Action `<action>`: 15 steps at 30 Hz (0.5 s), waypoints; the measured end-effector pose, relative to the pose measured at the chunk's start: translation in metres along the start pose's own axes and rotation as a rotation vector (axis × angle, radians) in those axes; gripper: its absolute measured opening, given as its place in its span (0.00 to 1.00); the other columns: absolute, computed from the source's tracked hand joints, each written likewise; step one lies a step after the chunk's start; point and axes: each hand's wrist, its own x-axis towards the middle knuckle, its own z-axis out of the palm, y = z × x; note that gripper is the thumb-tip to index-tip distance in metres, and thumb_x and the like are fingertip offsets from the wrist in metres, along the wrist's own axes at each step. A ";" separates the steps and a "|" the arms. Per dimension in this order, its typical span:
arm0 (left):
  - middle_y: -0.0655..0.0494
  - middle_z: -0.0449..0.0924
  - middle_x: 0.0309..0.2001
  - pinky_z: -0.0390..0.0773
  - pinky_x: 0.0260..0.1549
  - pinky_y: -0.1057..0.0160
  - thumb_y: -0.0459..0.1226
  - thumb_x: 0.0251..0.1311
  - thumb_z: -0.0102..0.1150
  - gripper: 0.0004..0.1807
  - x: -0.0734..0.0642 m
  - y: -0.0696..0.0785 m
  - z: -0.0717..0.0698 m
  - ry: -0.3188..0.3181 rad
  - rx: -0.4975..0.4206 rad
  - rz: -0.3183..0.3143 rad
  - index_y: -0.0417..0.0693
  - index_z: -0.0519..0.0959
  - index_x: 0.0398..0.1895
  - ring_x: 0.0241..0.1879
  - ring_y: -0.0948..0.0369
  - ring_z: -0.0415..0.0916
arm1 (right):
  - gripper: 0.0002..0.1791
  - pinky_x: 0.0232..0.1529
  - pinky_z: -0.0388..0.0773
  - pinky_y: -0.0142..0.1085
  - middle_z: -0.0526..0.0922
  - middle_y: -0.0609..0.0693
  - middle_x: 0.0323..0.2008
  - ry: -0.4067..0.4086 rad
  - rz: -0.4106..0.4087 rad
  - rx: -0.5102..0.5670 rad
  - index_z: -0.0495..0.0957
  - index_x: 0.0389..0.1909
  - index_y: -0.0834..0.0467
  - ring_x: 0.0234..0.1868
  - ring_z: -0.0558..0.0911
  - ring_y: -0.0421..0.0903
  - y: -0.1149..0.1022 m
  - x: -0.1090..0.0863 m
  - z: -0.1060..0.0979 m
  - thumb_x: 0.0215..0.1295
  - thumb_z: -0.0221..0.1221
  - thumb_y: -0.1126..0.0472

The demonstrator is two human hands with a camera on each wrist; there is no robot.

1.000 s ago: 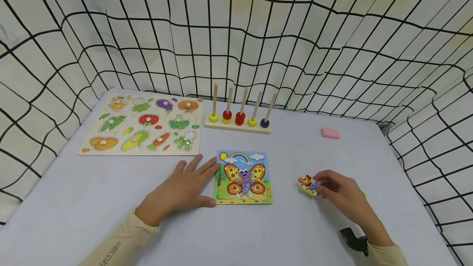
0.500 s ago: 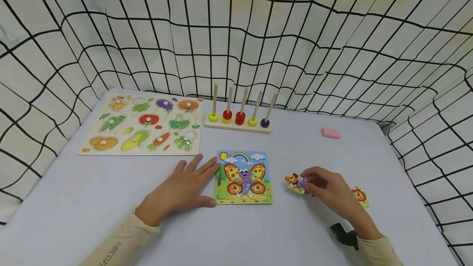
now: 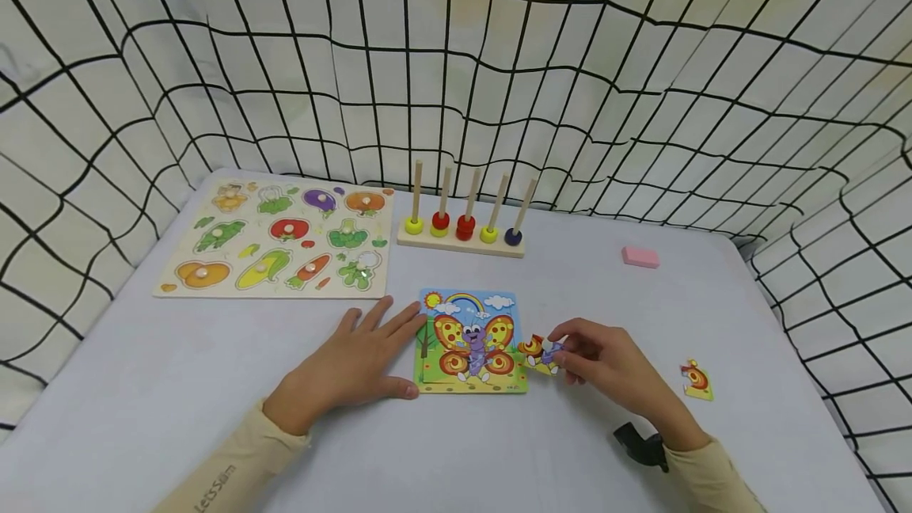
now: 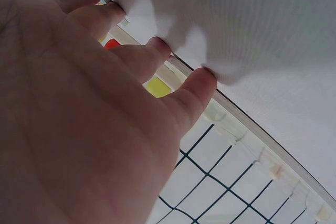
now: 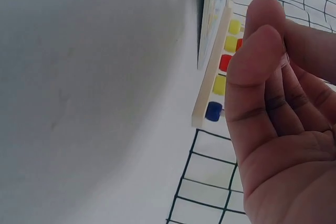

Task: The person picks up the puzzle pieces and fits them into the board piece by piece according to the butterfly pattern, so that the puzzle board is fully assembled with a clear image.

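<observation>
A square butterfly jigsaw puzzle [image 3: 473,343] lies in the middle of the table. My left hand [image 3: 349,362] rests spread beside it, index fingertip and thumb tip at its left edge; in the left wrist view the hand [image 4: 100,114] has its fingers stretched out. Thumb and fingers of my right hand [image 3: 602,362] pinch a puzzle piece [image 3: 536,356] with red, yellow and purple printing, right at the puzzle's right edge. The right wrist view shows the thumb against the fingers of that hand [image 5: 278,114], which hide the piece. Another puzzle piece [image 3: 698,381] lies farther right.
A vegetable peg puzzle board [image 3: 256,248] lies at the back left. Beside it stands a wooden peg stand [image 3: 459,246] with coloured beads. A pink block [image 3: 640,257] sits at the back right. Black netting [image 3: 456,70] surrounds the table.
My right hand has moved left with the puzzle piece, from well right of the puzzle to its edge. The other piece, earlier hidden behind the hand, now shows. My left hand stays put.
</observation>
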 end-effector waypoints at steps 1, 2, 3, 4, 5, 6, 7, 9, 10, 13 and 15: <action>0.48 0.55 0.85 0.53 0.72 0.25 0.60 0.60 0.75 0.56 0.000 0.000 0.000 -0.001 0.002 0.000 0.47 0.61 0.85 0.82 0.35 0.46 | 0.10 0.30 0.83 0.35 0.84 0.51 0.31 -0.006 -0.001 -0.003 0.82 0.52 0.59 0.27 0.84 0.46 -0.001 0.001 0.001 0.74 0.68 0.66; 0.48 0.55 0.85 0.53 0.72 0.25 0.60 0.60 0.75 0.56 0.000 0.000 0.000 -0.001 0.003 0.001 0.47 0.61 0.85 0.82 0.35 0.46 | 0.10 0.30 0.83 0.35 0.84 0.51 0.31 -0.013 -0.004 -0.004 0.82 0.52 0.59 0.27 0.84 0.46 -0.002 0.002 0.002 0.74 0.68 0.66; 0.48 0.55 0.85 0.53 0.72 0.25 0.60 0.60 0.75 0.56 0.000 0.000 0.000 -0.002 0.006 0.001 0.47 0.61 0.85 0.82 0.35 0.46 | 0.10 0.30 0.83 0.35 0.85 0.51 0.31 -0.018 -0.004 -0.005 0.82 0.53 0.59 0.26 0.84 0.46 -0.003 0.004 0.003 0.74 0.67 0.65; 0.48 0.55 0.85 0.53 0.72 0.25 0.60 0.60 0.75 0.56 0.000 0.000 0.000 -0.002 0.009 0.002 0.46 0.61 0.85 0.82 0.35 0.46 | 0.10 0.30 0.83 0.35 0.85 0.51 0.31 -0.024 -0.005 -0.004 0.82 0.53 0.59 0.26 0.84 0.45 -0.004 0.005 0.004 0.74 0.67 0.65; 0.48 0.55 0.85 0.53 0.72 0.25 0.60 0.60 0.75 0.56 0.001 0.000 0.000 -0.003 0.010 0.002 0.46 0.61 0.85 0.82 0.35 0.46 | 0.10 0.30 0.83 0.34 0.85 0.51 0.31 -0.030 -0.006 -0.002 0.83 0.53 0.59 0.26 0.83 0.45 -0.005 0.006 0.004 0.74 0.67 0.65; 0.48 0.55 0.85 0.53 0.72 0.25 0.60 0.60 0.75 0.56 0.001 0.000 0.000 -0.003 0.012 0.002 0.46 0.61 0.85 0.82 0.35 0.46 | 0.10 0.29 0.83 0.34 0.85 0.51 0.31 -0.035 -0.003 -0.003 0.83 0.53 0.58 0.26 0.83 0.45 -0.005 0.007 0.005 0.74 0.67 0.65; 0.48 0.55 0.85 0.53 0.72 0.25 0.60 0.60 0.75 0.56 0.001 0.000 0.000 -0.004 0.013 0.002 0.46 0.61 0.85 0.82 0.35 0.46 | 0.10 0.29 0.83 0.34 0.85 0.52 0.31 -0.040 -0.002 -0.001 0.83 0.54 0.58 0.25 0.83 0.45 -0.007 0.008 0.006 0.75 0.67 0.65; 0.48 0.54 0.85 0.53 0.72 0.25 0.60 0.60 0.75 0.56 0.001 0.000 0.000 -0.005 0.014 0.002 0.46 0.61 0.85 0.82 0.35 0.46 | 0.10 0.28 0.82 0.34 0.85 0.52 0.31 -0.048 -0.002 0.004 0.83 0.54 0.58 0.25 0.82 0.44 -0.008 0.010 0.008 0.75 0.67 0.64; 0.48 0.54 0.85 0.53 0.72 0.25 0.60 0.60 0.75 0.56 0.000 0.000 0.000 -0.006 0.013 0.002 0.46 0.61 0.85 0.82 0.35 0.46 | 0.10 0.27 0.81 0.34 0.84 0.52 0.30 -0.052 -0.003 0.004 0.83 0.54 0.57 0.25 0.82 0.44 -0.009 0.011 0.009 0.75 0.67 0.64; 0.48 0.54 0.85 0.53 0.72 0.25 0.60 0.61 0.75 0.55 0.000 0.000 -0.001 -0.006 0.010 0.004 0.46 0.61 0.85 0.82 0.35 0.46 | 0.10 0.27 0.81 0.33 0.84 0.52 0.30 -0.061 -0.008 0.003 0.84 0.54 0.58 0.24 0.81 0.43 -0.011 0.014 0.013 0.76 0.66 0.64; 0.48 0.55 0.85 0.53 0.72 0.25 0.60 0.61 0.74 0.55 0.000 0.000 -0.001 -0.004 0.010 0.007 0.46 0.62 0.85 0.82 0.35 0.46 | 0.10 0.27 0.81 0.33 0.84 0.51 0.30 -0.067 -0.012 0.005 0.84 0.54 0.58 0.24 0.80 0.42 -0.013 0.017 0.016 0.76 0.66 0.63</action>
